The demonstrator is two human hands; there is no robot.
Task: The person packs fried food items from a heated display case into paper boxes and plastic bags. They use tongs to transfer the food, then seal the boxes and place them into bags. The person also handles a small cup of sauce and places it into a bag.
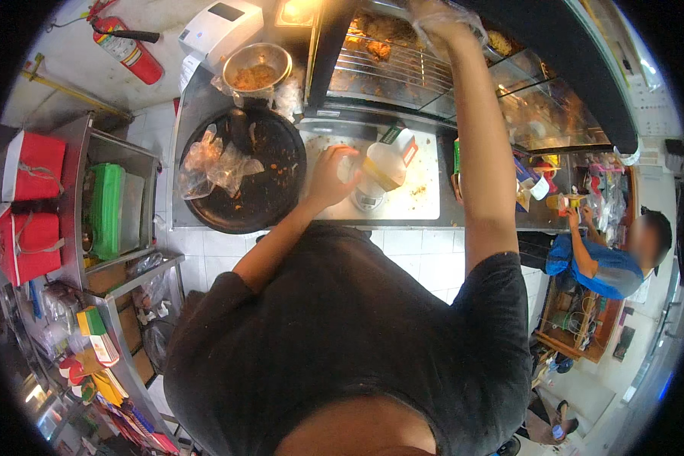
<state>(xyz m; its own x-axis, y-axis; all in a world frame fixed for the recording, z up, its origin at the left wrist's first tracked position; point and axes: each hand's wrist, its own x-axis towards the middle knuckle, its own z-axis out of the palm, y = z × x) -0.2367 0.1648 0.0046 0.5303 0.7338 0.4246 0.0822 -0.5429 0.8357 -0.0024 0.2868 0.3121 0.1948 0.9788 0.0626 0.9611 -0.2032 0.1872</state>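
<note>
My left hand (pixel 335 174) rests over the white cutting board (pixel 330 212), fingers curled apart beside an opened paper food box (pixel 385 166). The box sits on a small round kitchen scale (pixel 368 200). My right hand (pixel 442 23), in a clear plastic glove, reaches far forward into the lit food warmer with wire racks (pixel 387 71). Fried food pieces (pixel 378 50) lie on the rack near it. Whether that hand grips anything cannot be made out. Left of the board stands a round black tray (pixel 273 194) with crumbs and crumpled clear plastic bags (pixel 219 165).
Metal bowls (pixel 257 67) with crumbs and a white label printer (pixel 221 31) stand at the counter's back left. A co-worker in a blue shirt (pixel 610 265) stands at the right end of the counter. A red fire extinguisher (pixel 128 51) hangs upper left; metal shelves (pixel 119 142) stand left.
</note>
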